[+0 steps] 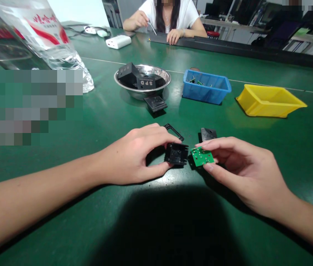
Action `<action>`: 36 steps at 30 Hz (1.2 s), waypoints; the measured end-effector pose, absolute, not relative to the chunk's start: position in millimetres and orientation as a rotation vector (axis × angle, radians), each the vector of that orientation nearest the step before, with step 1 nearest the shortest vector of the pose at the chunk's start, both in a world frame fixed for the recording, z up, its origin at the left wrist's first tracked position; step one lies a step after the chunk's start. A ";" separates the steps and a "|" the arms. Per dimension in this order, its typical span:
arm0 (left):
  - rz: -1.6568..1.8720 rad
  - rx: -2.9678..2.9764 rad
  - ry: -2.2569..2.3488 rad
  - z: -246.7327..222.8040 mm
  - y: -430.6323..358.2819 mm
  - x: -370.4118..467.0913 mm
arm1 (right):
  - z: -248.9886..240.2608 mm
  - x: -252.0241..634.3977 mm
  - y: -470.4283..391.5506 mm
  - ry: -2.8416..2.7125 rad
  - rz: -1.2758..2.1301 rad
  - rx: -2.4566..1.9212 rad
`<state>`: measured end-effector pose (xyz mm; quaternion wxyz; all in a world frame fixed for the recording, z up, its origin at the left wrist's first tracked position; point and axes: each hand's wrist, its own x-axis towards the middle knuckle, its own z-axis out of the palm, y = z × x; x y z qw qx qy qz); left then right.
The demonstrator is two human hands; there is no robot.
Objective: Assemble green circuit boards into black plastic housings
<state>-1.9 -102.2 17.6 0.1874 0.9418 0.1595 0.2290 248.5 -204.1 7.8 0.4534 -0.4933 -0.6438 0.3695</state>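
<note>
Between its thumb and fingers, my left hand point(142, 155) grips a small black plastic housing point(176, 154), its hollow side facing up toward me. My right hand point(245, 170) pinches a green circuit board point(201, 156) by its edges, just right of the housing and apart from it. Behind my left fingertips lies a thin black rectangular frame point(175, 133). A black plastic cover piece point(208, 134) rests on the table behind my right fingers, which partly hide it.
Farther back stand a steel bowl point(134, 92) of black housings, a blue bin point(206, 91) with small circuit boards and a yellow bin point(267, 107). One black part point(155, 104) leans at the bowl. A bottle point(51, 40) is at left; a person point(170, 22) sits opposite, holding a thin tool.
</note>
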 end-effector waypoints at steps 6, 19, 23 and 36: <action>0.622 2.660 0.456 17.8 -101.2 -3.5 | 10.3 246.8 -202.6 -1.575 0.895 -1.193; 0.608 2.673 0.451 13.8 -99.1 -5.0 | 11.1 249.1 -202.9 -1.617 0.895 -1.202; 0.607 2.676 0.451 14.5 -100.0 -4.7 | 13.5 248.7 -203.6 -1.610 0.936 -1.208; 0.622 2.674 0.447 13.4 -99.4 -4.4 | 14.0 253.5 -203.5 -1.629 1.111 -1.209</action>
